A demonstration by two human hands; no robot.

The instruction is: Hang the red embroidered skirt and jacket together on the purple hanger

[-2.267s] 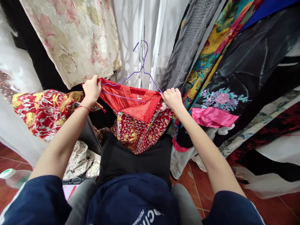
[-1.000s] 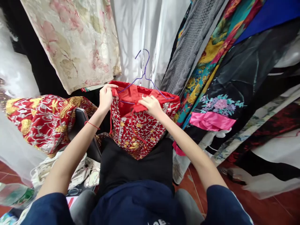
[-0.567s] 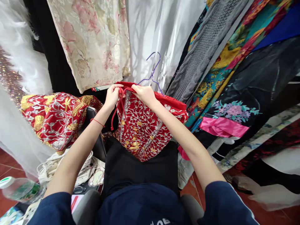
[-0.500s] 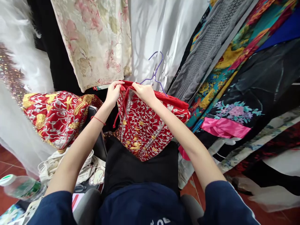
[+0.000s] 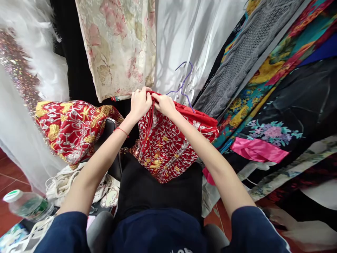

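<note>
Moved: left hand and right hand, earlier wide apart, now sit just beside each other.
Left fingers: clamped on the top edge of the red garment; red cord around the wrist.
Right fingers: clamped on that same edge.
Red garment: hangs below both hands, silver and gold embroidery outward.
Purple hanger: just beyond the right hand, lower part partly hidden.
Floral cloth: beyond the left hand.
Grey knit: farther out, right of the right hand.
Bottle: well left of the left hand, nearer the body.
</note>
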